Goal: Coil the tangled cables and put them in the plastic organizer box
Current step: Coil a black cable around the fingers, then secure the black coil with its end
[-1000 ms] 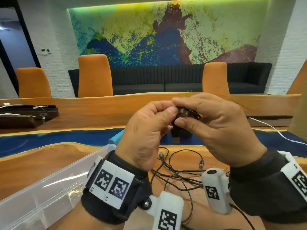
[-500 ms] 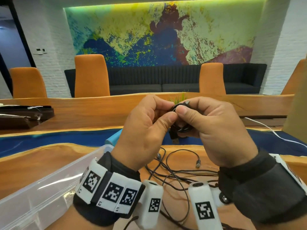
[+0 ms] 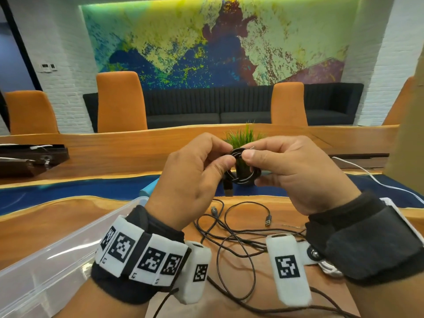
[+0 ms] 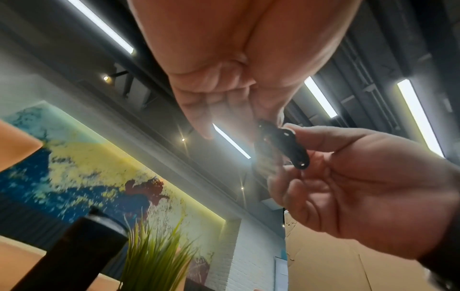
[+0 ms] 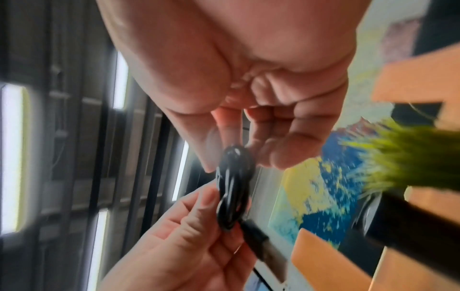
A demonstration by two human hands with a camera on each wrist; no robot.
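Observation:
A small black coiled cable (image 3: 243, 166) is held in the air between both hands, above the table. My left hand (image 3: 197, 177) pinches its left side with thumb and fingers. From the other side my right hand (image 3: 296, 173) pinches its top. A USB plug (image 3: 228, 188) hangs below the coil. The coil (image 4: 283, 145) shows edge-on in the left wrist view, and the coil (image 5: 234, 187) with its plug appears in the right wrist view. Loose black tangled cables (image 3: 236, 235) lie on the wood below. The clear plastic organizer box (image 3: 46, 260) sits at lower left.
A potted grass plant (image 3: 244, 143) stands behind the hands. A white cable (image 3: 376, 180) runs across the table at right. Dark trays (image 3: 29, 157) sit at far left. Orange chairs and a dark sofa line the far side.
Both hands have parted a little and turned the coil, so its ring shape now faces me. The view has tilted slightly, and the plant now shows behind the coil.

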